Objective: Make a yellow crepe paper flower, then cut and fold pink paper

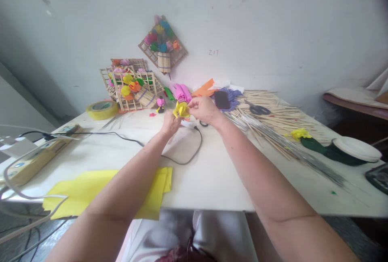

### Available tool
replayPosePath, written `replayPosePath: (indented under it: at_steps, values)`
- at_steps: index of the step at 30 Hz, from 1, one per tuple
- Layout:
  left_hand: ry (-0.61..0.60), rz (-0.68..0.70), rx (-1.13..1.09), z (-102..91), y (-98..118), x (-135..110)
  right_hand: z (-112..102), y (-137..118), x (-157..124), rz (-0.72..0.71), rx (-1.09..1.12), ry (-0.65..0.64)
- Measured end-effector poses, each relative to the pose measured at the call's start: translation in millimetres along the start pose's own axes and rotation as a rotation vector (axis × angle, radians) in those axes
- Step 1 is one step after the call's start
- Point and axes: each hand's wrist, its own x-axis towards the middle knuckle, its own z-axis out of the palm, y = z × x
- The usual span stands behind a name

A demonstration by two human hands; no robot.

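Both hands meet over the middle of the white table (212,173). My left hand (170,122) is closed around the base of a small yellow paper flower (181,109). My right hand (203,108) pinches the flower's petals from the right, fingers curled. A white tool with a black cable (184,159) lies on the table just under my hands. Yellow paper sheets (81,191) lie at the near left edge under my left forearm.
Wooden lattice frames with paper flowers (133,86) lean against the wall, one more (163,46) hangs above. A yellow tape roll (102,109), pink paper rolls (181,92), a phone (222,99), scissors (259,110), wooden sticks (281,118), metal wires (291,149), a white-lidded green tub (353,151), a power strip (36,157).
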Motion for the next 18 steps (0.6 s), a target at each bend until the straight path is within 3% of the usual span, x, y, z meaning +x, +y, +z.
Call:
replayPosePath:
  at_steps: [7,13,16,18]
  values:
    - [-0.117,0.017,-0.171,-2.0,12.8,-4.1,-5.3,5.2,0.1,-0.086,-0.092,0.043]
    - [-0.295,-0.02,-0.381,-5.0,25.9,-9.1,-11.1,8.8,1.1,-0.163,-0.153,0.034]
    - [-0.347,-0.013,-0.303,-8.4,26.2,-7.8,-11.0,11.2,2.0,-0.198,-0.152,0.035]
    - [-0.291,-0.008,-0.177,-9.9,23.9,-5.3,-10.0,12.6,2.6,-0.199,-0.149,0.044]
